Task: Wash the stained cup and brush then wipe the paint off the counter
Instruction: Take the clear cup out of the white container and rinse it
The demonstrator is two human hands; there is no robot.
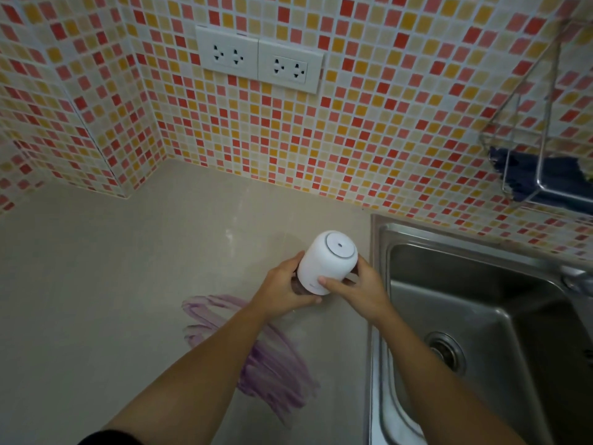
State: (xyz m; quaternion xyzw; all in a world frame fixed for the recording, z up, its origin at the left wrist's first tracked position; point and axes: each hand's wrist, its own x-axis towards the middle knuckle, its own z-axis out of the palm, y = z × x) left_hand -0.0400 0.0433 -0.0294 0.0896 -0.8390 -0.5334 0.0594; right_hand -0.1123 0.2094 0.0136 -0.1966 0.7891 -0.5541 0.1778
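Gripping the white cup (324,263) from both sides, the left hand (285,292) and right hand (364,292) hold it tilted, base up, over the counter (96,284) beside the sink (465,284), near purple paint (276,374).

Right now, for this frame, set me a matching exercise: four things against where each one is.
Things:
1. white cup
2. purple paint
3. sockets
4. dark blue cloth

Places:
a. on the tiled wall
b. in the wire rack
c. smeared on the counter
d. held bottom-up by the left hand and right hand

Pairs: 1-d, 2-c, 3-a, 4-b.
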